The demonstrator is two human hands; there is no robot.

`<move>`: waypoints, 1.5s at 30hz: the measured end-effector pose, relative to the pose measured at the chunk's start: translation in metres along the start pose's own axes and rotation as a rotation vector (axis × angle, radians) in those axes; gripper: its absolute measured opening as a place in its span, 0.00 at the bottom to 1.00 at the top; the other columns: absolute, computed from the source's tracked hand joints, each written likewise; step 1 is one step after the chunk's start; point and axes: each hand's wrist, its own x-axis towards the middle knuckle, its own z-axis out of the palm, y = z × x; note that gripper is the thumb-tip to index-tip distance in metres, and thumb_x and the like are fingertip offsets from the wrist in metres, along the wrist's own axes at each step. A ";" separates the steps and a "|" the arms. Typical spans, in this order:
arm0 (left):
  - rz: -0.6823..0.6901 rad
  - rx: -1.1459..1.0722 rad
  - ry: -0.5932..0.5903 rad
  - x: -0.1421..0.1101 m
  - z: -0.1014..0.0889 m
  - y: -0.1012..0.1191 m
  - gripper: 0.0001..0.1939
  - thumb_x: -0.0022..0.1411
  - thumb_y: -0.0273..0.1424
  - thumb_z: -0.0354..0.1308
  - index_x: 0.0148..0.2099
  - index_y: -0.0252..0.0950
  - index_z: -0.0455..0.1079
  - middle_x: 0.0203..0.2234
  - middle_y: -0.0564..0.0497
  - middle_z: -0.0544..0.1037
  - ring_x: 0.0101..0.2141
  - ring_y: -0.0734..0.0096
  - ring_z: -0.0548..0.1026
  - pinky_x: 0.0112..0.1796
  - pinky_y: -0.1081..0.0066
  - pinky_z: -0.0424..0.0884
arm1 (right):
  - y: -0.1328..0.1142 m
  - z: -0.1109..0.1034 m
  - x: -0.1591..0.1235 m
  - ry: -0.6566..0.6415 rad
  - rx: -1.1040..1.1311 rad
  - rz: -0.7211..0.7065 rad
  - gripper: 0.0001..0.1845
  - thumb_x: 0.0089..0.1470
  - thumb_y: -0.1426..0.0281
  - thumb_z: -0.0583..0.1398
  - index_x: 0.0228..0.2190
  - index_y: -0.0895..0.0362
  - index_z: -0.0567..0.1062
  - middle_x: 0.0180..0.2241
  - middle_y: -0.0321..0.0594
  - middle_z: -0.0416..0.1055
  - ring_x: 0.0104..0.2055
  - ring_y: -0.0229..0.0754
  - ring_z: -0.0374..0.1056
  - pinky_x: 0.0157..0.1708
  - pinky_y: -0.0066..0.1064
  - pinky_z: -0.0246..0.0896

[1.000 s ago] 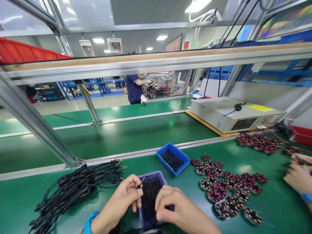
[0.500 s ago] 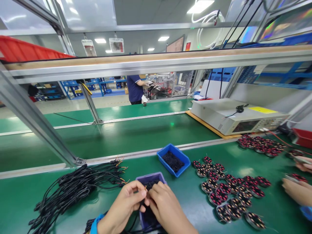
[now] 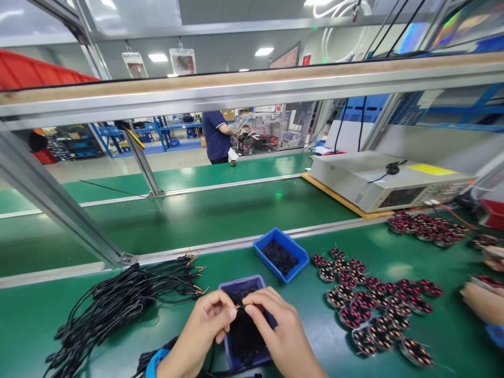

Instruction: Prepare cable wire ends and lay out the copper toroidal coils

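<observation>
Over a purple bin [image 3: 227, 349] of small black pieces, my left hand [image 3: 210, 320] pinches a black cable close to its stripped end, where orange and yellow wire tips [image 3: 237, 307] stick out. Facing it, my right hand [image 3: 277, 323] pinches a small black piece [image 3: 244, 303] right at those wire tips; its exact kind is too small to tell. To the left lies a bundle of black cables [image 3: 129, 299] with bare orange and yellow ends. Behind the purple bin sits a blue bin [image 3: 301, 265], also holding small black pieces.
Several copper-and-red wound motor stators [image 3: 366, 302] spread over the green bench at right. A co-worker's hands [image 3: 482, 299] work at the right edge. A grey instrument [image 3: 354, 176] stands on a wooden board behind. A metal post [image 3: 66, 205] rises at left; another person [image 3: 216, 136] stands far back.
My right hand has come up out of the purple bin with a small black piece, now held against the wire tips. My left hand keeps its pinch on the cable. The view has shifted slightly.
</observation>
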 end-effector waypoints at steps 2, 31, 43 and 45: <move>0.010 0.022 -0.019 0.001 -0.002 -0.002 0.19 0.53 0.45 0.70 0.30 0.35 0.70 0.18 0.57 0.65 0.21 0.78 0.63 0.20 0.80 0.55 | -0.001 -0.001 0.000 0.002 -0.010 -0.040 0.11 0.65 0.72 0.55 0.33 0.53 0.77 0.33 0.40 0.78 0.37 0.45 0.72 0.39 0.35 0.67; 0.147 0.309 -0.046 0.000 -0.006 -0.003 0.18 0.59 0.45 0.64 0.31 0.34 0.73 0.23 0.54 0.66 0.22 0.75 0.63 0.20 0.78 0.57 | 0.003 0.005 -0.001 -0.047 0.092 0.115 0.09 0.57 0.71 0.60 0.30 0.52 0.81 0.29 0.36 0.78 0.31 0.43 0.72 0.35 0.30 0.65; 0.018 0.082 -0.067 0.001 -0.003 0.002 0.20 0.55 0.47 0.68 0.30 0.34 0.71 0.19 0.57 0.65 0.22 0.76 0.64 0.20 0.81 0.58 | 0.000 0.005 0.001 0.050 0.247 0.223 0.07 0.55 0.67 0.63 0.30 0.51 0.84 0.30 0.38 0.81 0.34 0.45 0.76 0.38 0.29 0.69; 0.021 0.079 -0.074 0.001 -0.004 0.002 0.20 0.55 0.46 0.68 0.31 0.34 0.71 0.19 0.57 0.65 0.22 0.77 0.63 0.20 0.81 0.58 | 0.000 0.006 0.001 0.040 0.249 0.222 0.08 0.56 0.67 0.63 0.31 0.51 0.84 0.30 0.38 0.81 0.33 0.45 0.76 0.37 0.29 0.69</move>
